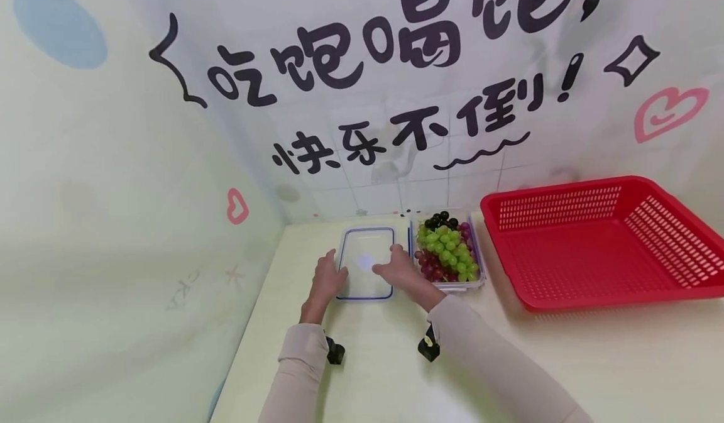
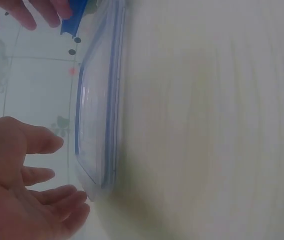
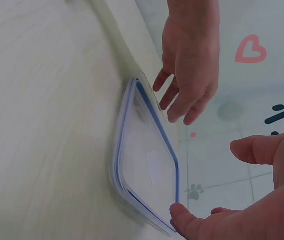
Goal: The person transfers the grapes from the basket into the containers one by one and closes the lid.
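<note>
A clear plastic lid with a blue seal lies flat on the table, a small pale patch at its middle. My left hand is at the lid's left edge, fingers spread and loosely bent. Over the right edge hovers my right hand, thumb and fingers apart. In the right wrist view, a right fingertip reaches the rim of the lid. The left wrist view has the left fingertips right by the corner of the lid. Neither hand grips anything.
Right of the lid, a clear container holds green grapes, red grapes and black grapes. A large red slotted basket stands further right. Behind runs a wall covered with printed plastic sheeting; another sheet hangs at left.
</note>
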The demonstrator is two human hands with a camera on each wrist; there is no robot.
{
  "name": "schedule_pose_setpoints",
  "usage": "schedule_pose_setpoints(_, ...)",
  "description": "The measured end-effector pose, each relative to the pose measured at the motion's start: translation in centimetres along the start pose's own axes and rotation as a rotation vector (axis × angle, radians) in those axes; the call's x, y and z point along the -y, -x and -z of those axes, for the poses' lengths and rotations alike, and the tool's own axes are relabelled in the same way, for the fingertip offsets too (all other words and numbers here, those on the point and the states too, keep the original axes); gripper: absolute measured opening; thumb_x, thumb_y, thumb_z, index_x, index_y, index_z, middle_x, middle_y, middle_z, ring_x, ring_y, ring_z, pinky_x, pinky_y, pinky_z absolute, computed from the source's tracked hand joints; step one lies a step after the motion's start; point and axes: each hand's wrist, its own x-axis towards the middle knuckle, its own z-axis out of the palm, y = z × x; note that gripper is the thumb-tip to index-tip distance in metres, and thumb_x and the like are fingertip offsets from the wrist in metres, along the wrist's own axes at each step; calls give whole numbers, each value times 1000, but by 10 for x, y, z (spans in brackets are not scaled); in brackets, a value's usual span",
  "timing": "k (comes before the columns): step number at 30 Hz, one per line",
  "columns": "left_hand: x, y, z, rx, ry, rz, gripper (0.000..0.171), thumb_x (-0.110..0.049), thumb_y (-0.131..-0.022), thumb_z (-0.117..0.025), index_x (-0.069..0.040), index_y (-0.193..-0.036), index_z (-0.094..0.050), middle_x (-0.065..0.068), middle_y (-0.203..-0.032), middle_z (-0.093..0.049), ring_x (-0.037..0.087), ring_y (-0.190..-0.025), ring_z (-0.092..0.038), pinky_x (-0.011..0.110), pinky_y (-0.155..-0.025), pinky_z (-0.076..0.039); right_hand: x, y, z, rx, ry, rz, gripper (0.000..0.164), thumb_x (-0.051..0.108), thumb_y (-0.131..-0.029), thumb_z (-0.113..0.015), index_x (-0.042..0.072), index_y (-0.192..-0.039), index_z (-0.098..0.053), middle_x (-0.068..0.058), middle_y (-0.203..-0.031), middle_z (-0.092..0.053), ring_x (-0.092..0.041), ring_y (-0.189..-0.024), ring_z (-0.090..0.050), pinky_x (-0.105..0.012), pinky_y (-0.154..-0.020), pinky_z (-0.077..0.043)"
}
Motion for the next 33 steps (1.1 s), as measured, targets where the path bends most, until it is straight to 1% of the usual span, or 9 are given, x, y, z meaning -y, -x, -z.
schedule_pose_setpoints(3, -1, -3, -1, 11, -6, 1, 61, -13, -97, -54, 5, -151, -31, 32, -144, -40, 44, -131, -45, 57, -109, -39, -7, -6, -10, -31, 14, -1, 75, 20, -94, -65, -5, -152, -24, -27, -153, -33, -41, -138, -40, -55, -110, -40)
schedule_pose_setpoints(9, -1, -10, 1, 1, -43, 12, 61, -13, -96, -55, 7, -149, -32, 32, -141, -43, 43, -128, -47, 55, -108, -41, -15, -18, -24, -127, 67, -1, 71, 17, -90, -65, -10, -145, -30, -31, -140, -40, -39, -126, -48, -49, -100, -48)
schedule_pose_setpoints(14, 3, -14, 1, 6, -49, 37, 61, -17, -95, -56, 8, -147, -36, 31, -134, -50, 42, -123, -51, 54, -104, -44, -14, -23, -31, -168, 125, -55, 69, 17, -89, -65, -9, -144, -32, -32, -136, -43, -42, -126, -46, -51, -100, -46)
schedule_pose_setpoints(17, 7, -14, 0, 13, -49, 56, 58, -19, -95, -57, 9, -143, -42, 29, -130, -55, 40, -118, -55, 52, -100, -48, -16, -26, -34, -178, 171, -81, 67, 13, -89, -65, -9, -144, -33, -32, -135, -45, -43, -126, -46, -51, -101, -45)
schedule_pose_setpoints(21, 13, -11, 1, -10, -63, 68, 47, -13, -92, -61, 9, -133, -55, 27, -124, -63, 39, -112, -62, 49, -92, -54, -23, -31, -38, -195, 210, -79, 62, 7, -89, -65, -7, -141, -35, -32, -131, -46, -41, -122, -49, -49, -99, -47)
schedule_pose_setpoints(24, 18, -9, 4, -31, -73, 85, 39, -9, -90, -63, 7, -125, -63, 25, -120, -67, 37, -106, -66, 48, -86, -56, -28, -34, -39, -185, 217, -71, 63, 4, -89, -64, -7, -143, -33, -34, -132, -44, -41, -122, -49, -49, -96, -48)
schedule_pose_setpoints(27, 23, -10, 7, -32, -86, 83, 30, -8, -87, -63, 5, -113, -70, 20, -108, -71, 31, -93, -68, 42, -76, -57, -31, -34, -40, -164, 228, -63, 66, 2, -88, -62, -8, -145, -30, -36, -135, -41, -41, -121, -50, -48, -94, -49)
schedule_pose_setpoints(31, 31, -16, 12, -33, -62, 65, 15, -8, -83, -65, 1, -91, -75, 11, -87, -71, 21, -75, -61, 31, -60, -49, -31, -33, -40, -159, 264, -50, 65, 1, -90, -60, -7, -147, -30, -35, -136, -42, -39, -112, -54, -46, -88, -52)
schedule_pose_setpoints(33, 34, -17, 13, -30, -37, 66, 12, -8, -82, -67, -1, -87, -75, 9, -83, -70, 19, -72, -59, 28, -58, -46, -32, -33, -40, -166, 281, -41, 62, 1, -91, -59, -7, -146, -31, -34, -135, -43, -38, -106, -56, -46, -84, -52)
